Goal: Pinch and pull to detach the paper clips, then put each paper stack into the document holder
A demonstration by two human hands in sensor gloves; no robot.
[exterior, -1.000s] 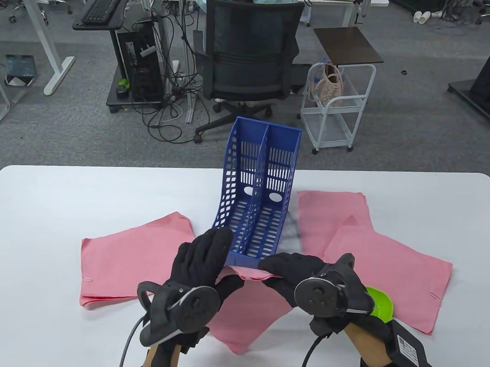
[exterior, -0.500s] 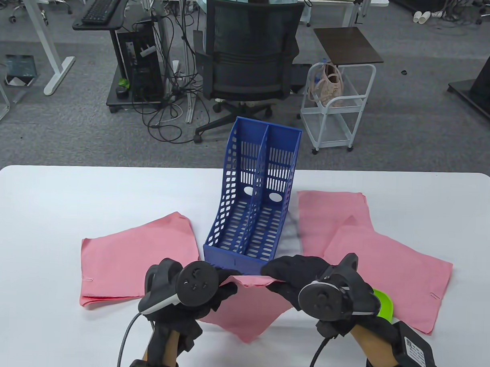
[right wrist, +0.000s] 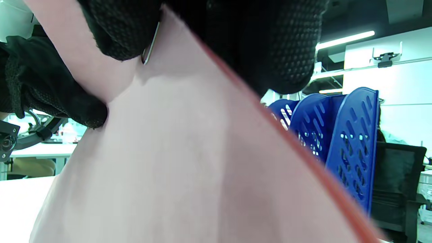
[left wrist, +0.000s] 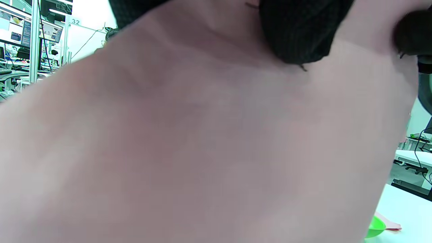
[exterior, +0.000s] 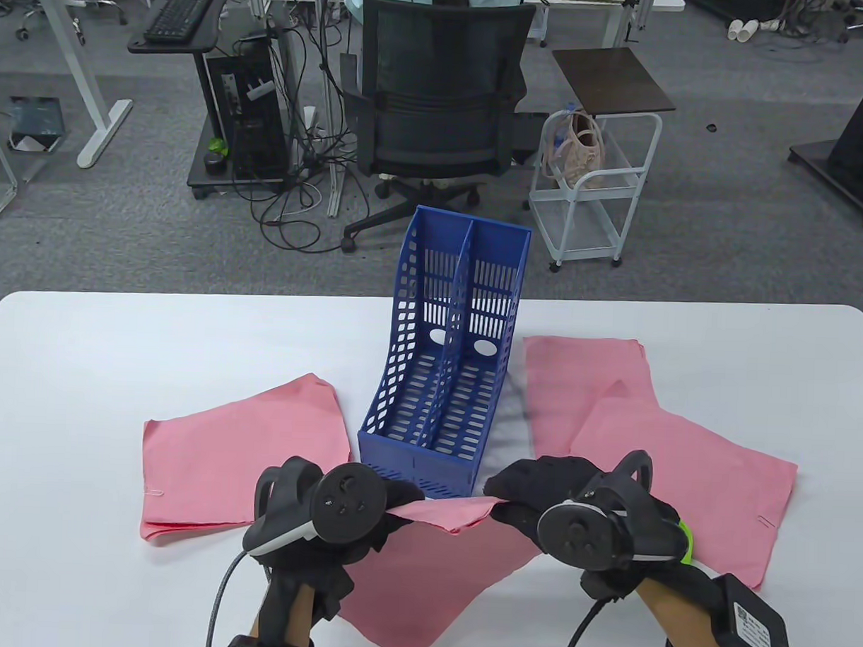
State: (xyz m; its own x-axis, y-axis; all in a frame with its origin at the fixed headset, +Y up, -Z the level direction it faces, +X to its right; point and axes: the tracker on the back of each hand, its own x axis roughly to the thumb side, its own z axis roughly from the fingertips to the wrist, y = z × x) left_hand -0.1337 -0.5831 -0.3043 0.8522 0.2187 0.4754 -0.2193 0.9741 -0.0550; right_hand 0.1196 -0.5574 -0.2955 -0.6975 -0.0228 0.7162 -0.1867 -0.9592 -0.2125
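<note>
Both hands hold one pink paper stack (exterior: 430, 571) up off the table, just in front of the blue document holder (exterior: 443, 380). My left hand (exterior: 397, 505) grips the stack's upper left edge; in the left wrist view its fingers (left wrist: 293, 30) curl over the pink sheet. My right hand (exterior: 512, 492) pinches the upper right corner. There, the right wrist view shows a silver paper clip (right wrist: 150, 45) on the paper's edge, between the black fingertips (right wrist: 270, 50). The holder's two compartments are empty.
Three more pink stacks lie flat: one to the left (exterior: 243, 458), two overlapping on the right (exterior: 578, 378) (exterior: 709, 475); small clips show on the left and right ones. A green dish (exterior: 687, 543) sits under my right wrist. An office chair (exterior: 439, 97) stands beyond the table.
My left hand left the holder's front and took the stack's left edge. Both hands drew back toward me, and the right hand shifted right; the stack came along.
</note>
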